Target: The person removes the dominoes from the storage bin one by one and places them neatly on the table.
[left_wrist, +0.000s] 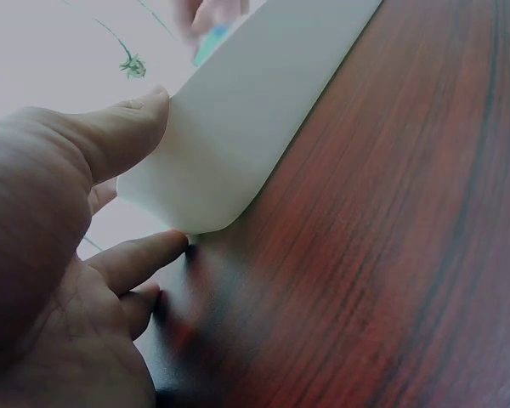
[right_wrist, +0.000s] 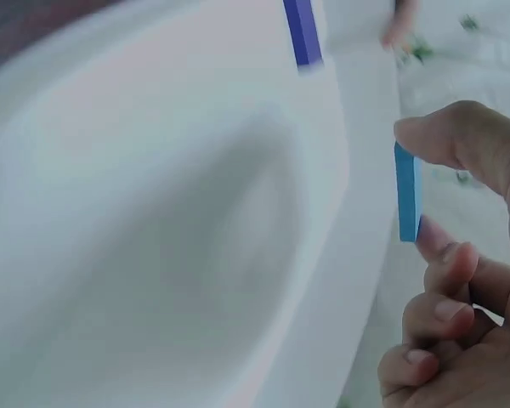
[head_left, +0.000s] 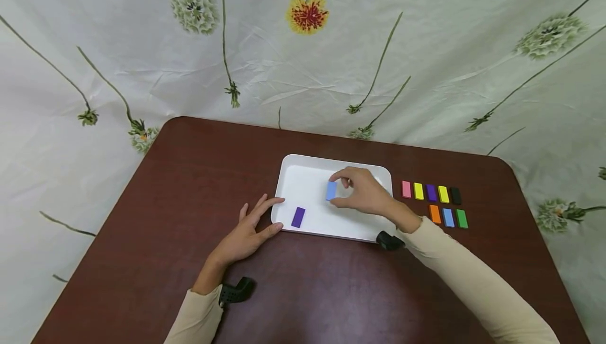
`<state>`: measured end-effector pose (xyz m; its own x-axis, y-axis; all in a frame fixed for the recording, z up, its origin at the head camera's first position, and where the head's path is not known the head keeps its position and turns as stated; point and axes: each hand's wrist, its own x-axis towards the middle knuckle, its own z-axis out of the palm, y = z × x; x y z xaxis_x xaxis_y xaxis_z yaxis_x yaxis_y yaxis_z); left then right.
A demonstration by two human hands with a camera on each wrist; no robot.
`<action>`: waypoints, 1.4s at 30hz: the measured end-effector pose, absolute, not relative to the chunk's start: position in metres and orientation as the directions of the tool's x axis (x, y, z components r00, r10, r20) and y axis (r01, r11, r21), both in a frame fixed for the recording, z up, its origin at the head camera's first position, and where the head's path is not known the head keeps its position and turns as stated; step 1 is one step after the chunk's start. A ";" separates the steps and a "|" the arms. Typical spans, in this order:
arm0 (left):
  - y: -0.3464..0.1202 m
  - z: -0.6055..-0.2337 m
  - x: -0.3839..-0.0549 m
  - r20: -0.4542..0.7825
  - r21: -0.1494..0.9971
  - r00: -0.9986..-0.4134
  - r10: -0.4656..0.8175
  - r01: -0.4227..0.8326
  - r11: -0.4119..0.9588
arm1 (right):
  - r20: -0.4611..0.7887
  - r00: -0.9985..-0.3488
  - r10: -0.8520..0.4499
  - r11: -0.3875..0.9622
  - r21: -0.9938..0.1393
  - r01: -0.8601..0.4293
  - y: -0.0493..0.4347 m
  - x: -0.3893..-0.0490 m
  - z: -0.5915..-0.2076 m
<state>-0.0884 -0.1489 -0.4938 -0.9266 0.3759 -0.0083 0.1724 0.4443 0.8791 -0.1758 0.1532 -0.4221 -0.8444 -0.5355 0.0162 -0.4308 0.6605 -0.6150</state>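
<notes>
Over the white tray (head_left: 312, 170), my right hand (head_left: 362, 191) pinches a light blue block (head_left: 331, 191) by its two ends, between thumb and index finger. The right wrist view shows this blue block (right_wrist: 407, 194) held above the tray's surface, the other fingers curled beneath. A purple block (head_left: 298, 217) lies flat in the tray, toward its near left corner. My left hand (head_left: 246, 233) rests at the tray's left end, thumb and fingertips on its rim. In the left wrist view the left thumb (left_wrist: 127, 136) touches the tray's wall (left_wrist: 238, 119).
Right of the tray, several coloured blocks lie in two rows, among them a pink block (head_left: 406, 189), a black block (head_left: 455, 195), an orange block (head_left: 434, 214) and a green block (head_left: 461, 219). The brown table (head_left: 213, 165) meets a flower-printed cloth (head_left: 265, 60) behind.
</notes>
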 end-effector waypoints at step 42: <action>-0.160 -0.497 -0.119 -0.006 0.881 -0.904 0.427 0.197 0.430 | -0.103 -0.937 -0.333 0.801 -0.555 -0.223 0.329 -0.146 -0.442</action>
<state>-0.1192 -0.1599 -0.4968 -0.9042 0.4271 -0.0060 0.1973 0.4299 0.8811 -0.1458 0.3286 -0.4425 -0.9374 -0.3327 -0.1032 -0.2234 0.8014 -0.5548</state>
